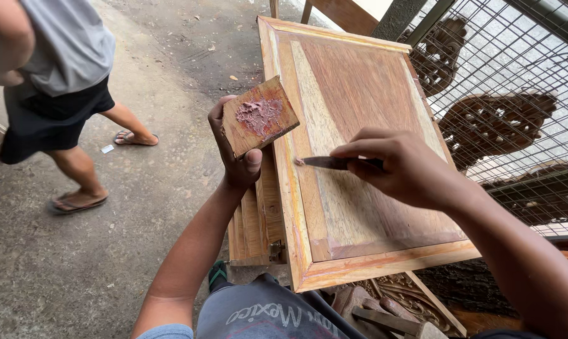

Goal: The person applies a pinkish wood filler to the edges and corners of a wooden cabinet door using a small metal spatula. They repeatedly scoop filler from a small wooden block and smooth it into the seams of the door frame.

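The left hand (237, 160) held a wood block (259, 117) smeared with filler; the right hand (402, 164) gripped a knife (327, 162) against the wooden panel (359, 94).

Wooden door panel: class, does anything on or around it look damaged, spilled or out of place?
Nothing looks broken or spilled. The left hand holds a small wood block smeared with pinkish filler, and the right hand presses a putty knife to the door panel.

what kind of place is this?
Likely a small woodworking or furniture workshop, partly open-air. A raised-panel wooden door lies flat while the right hand works a putty knife along its frame; the left hand holds a filler-smeared wood scrap. Carved wooden pieces sit behind wire mesh.
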